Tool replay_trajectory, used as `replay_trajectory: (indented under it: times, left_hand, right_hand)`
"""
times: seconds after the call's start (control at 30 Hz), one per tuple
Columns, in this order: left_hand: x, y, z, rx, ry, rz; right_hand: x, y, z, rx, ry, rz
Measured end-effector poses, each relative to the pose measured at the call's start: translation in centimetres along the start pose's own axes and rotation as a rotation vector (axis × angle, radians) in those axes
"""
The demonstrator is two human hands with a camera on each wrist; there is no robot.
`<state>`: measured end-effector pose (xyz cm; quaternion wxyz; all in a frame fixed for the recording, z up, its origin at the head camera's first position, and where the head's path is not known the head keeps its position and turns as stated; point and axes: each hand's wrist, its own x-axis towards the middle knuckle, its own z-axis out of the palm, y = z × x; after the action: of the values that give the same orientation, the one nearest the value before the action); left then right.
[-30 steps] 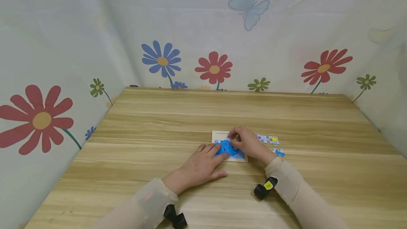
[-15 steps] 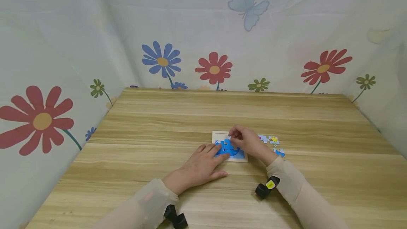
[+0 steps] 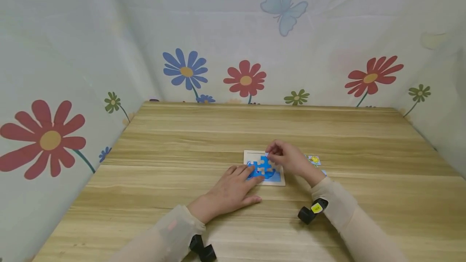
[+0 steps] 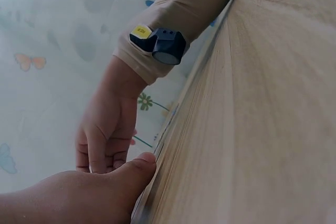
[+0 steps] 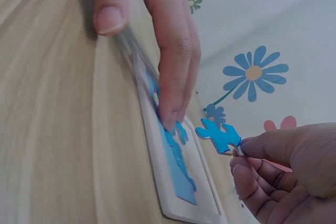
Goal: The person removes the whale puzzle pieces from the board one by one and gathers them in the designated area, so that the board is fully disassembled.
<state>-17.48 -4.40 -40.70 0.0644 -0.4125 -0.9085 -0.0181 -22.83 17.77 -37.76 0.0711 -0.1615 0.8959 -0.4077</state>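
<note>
I have the right hand [image 3: 288, 159] pinching a blue puzzle piece [image 5: 216, 137] above the tray [image 3: 251, 155], toward its far-right corner. The left hand [image 3: 230, 189] rests, fingers extended, at the near-left corner. Loose pieces [image 3: 314, 160] lie past the tray's right edge.

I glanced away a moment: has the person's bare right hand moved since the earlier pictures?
Yes: in the head view, against the pale-blue butterfly printed on the white cloth, the bare right hand has shifted to the right and slightly upward.
</note>
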Motion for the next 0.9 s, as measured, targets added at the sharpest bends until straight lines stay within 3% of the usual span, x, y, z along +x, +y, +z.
replay_trajectory:
  times: [0.5,0.9]
  left_hand:
    - [0.1,0.1,-0.1,0.010,-0.001,0.003]
    - [0.0,0.2,-0.2,0.002,-0.003,-0.007]
  right_hand:
    - [-1.1,0.0,-3.0,0.039,-0.002,-0.063]
    - [-2.3,0.2,-4.9,0.041,-0.036,-0.019]
